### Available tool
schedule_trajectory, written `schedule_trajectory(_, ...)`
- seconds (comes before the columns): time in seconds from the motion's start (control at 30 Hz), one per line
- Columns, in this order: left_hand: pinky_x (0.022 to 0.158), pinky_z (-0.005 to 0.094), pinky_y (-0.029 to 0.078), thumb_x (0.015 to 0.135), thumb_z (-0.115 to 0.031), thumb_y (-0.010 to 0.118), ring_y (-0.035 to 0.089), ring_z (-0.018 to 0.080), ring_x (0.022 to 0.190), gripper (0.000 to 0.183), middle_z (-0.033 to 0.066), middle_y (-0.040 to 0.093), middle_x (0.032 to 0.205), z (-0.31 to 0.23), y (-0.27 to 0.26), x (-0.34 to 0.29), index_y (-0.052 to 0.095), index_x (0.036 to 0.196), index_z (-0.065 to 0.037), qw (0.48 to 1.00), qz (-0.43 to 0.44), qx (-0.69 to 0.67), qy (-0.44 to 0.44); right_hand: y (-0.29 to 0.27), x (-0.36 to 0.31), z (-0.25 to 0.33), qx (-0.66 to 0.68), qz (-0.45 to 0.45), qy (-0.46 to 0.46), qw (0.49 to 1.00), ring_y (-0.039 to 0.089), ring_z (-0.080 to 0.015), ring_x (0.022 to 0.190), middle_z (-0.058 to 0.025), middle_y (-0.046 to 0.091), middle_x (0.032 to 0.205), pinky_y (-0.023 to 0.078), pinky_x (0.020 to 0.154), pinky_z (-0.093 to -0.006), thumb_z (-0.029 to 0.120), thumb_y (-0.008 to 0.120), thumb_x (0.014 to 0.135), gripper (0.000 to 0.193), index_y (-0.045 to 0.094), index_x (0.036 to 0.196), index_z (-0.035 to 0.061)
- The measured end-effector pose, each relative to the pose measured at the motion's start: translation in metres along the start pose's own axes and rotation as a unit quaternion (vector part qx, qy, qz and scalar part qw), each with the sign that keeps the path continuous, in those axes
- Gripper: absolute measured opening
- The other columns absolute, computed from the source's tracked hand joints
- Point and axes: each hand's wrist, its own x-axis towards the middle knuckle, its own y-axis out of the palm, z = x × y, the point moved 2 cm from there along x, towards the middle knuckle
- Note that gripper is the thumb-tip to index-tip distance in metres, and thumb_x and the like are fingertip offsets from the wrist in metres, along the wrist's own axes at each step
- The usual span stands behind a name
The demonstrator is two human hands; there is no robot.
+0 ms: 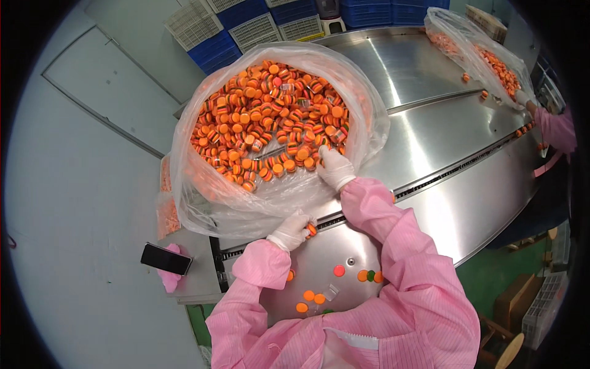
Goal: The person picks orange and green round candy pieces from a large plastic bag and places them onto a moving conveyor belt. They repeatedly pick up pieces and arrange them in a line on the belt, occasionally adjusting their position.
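A large clear plastic bag (258, 215) lies wide open on the steel table, full of small round candies (246, 117) layered in orange, red and green like little burgers. At the bag's near right edge, my gloved right hand (335, 167) has its fingers curled on a candy at the rim of the pile. Closer to me, below the bag's front edge, my gloved left hand (290, 232) pinches one orange striped candy (311, 229) over the dark conveyor slot (332, 220). Both of my sleeves are pink.
Loose orange, red and green discs (314, 297) lie on the steel surface before me. A phone (166, 259) rests on pink cloth at left. At far right, a co-worker's pink sleeve (556, 129) reaches toward another candy bag (491, 61). Stacked crates (246, 24) stand behind.
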Motion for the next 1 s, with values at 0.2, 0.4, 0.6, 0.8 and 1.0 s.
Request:
schedule_trajectory(0.2, 0.067, 0.0378, 0.045, 0.07, -0.005, 0.065, 0.054, 0.0336, 0.074, 0.027, 0.0149, 0.054, 0.083, 0.003, 0.003, 0.008, 0.054, 0.095, -0.005, 0.944, -0.128, 0.297, 0.071, -0.032, -0.073, -0.033, 0.274, 0.109, -0.094, 0.951, 0.059, -0.0278, 0.076, -0.014, 0.059, 0.081, 0.046, 0.069, -0.0363, 0.022, 0.061, 0.076, 0.024, 0.061, 0.097, 0.0105)
schedule_trajectory(0.4, 0.072, 0.0388, 0.046, 0.077, -0.007, 0.053, 0.053, 0.0317, 0.087, 0.015, 0.0124, 0.053, 0.093, -0.048, -0.044, 0.068, 0.056, 0.092, -0.008, 0.875, -0.292, 0.311, 0.228, -0.052, -0.107, -0.069, -0.004, 0.171, -0.004, 0.985, 0.06, -0.0317, 0.077, -0.0151, 0.06, 0.08, 0.046, 0.069, -0.0407, 0.025, 0.063, 0.074, 0.025, 0.056, 0.091, 0.0076)
schedule_trajectory(0.6, 0.074, 0.0397, 0.048, 0.078, -0.004, 0.051, 0.053, 0.0331, 0.092, 0.029, 0.0139, 0.048, 0.103, -0.029, -0.066, 0.126, 0.055, 0.103, -0.017, 0.842, -0.228, 0.475, 0.115, -0.075, -0.079, -0.028, -0.068, 0.106, -0.073, 0.989, 0.058, -0.0325, 0.079, -0.0149, 0.058, 0.084, 0.046, 0.069, -0.0414, 0.021, 0.059, 0.076, 0.021, 0.05, 0.09, 0.0067)
schedule_trajectory(0.8, 0.076, 0.0398, 0.047, 0.075, -0.004, 0.057, 0.053, 0.0339, 0.09, 0.032, 0.0156, 0.05, 0.096, -0.02, -0.066, 0.136, 0.055, 0.106, -0.014, 0.88, -0.211, 0.405, 0.126, -0.015, 0.034, -0.014, -0.014, -0.125, -0.223, 0.967, 0.054, -0.0334, 0.086, -0.0154, 0.055, 0.092, 0.045, 0.073, -0.0423, 0.009, 0.053, 0.077, 0.017, 0.051, 0.094, 0.0059)
schedule_trajectory(1.0, 0.07, 0.0269, 0.05, 0.078, 0.0, 0.061, 0.053, 0.0156, 0.094, 0.032, 0.0049, 0.053, 0.096, 0.014, -0.073, 0.083, 0.057, 0.109, -0.008, 0.972, -0.197, 0.065, 0.111, 0.007, 0.057, -0.012, -0.056, -0.004, -0.194, 0.979, 0.055, -0.0341, 0.086, -0.0163, 0.056, 0.088, 0.045, 0.075, -0.0437, 0.007, 0.051, 0.076, 0.021, 0.051, 0.097, 0.0076)
